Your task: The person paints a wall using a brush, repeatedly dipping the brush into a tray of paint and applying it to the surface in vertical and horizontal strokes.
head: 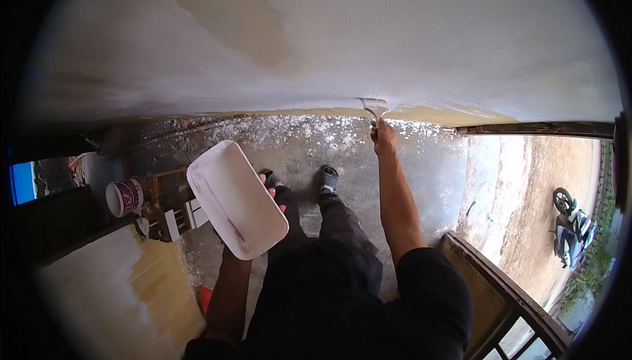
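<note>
My right hand [384, 136] grips the handle of a flat paintbrush [376, 106], its bristles against the lower part of the wall [335, 39]. Wet white paint covers much of this wall, while yellowish-tan patches show at upper left and along the bottom edge. My left hand [274, 194] holds a shallow white rectangular tray [237, 199] from beneath; only fingertips show past its right side. Inside the tray, a pinkish streak runs along one side. The tray hangs in front of my left leg, away from the wall.
White paint spots speckle the concrete floor [424, 177] along the wall's foot. A paint bucket [123, 198] stands at left by a wooden piece of furniture [160, 202]. Another partly painted wall [123, 291] is at lower left. A dark-framed doorway [513, 291] opens right towards a parked motorcycle [572, 231].
</note>
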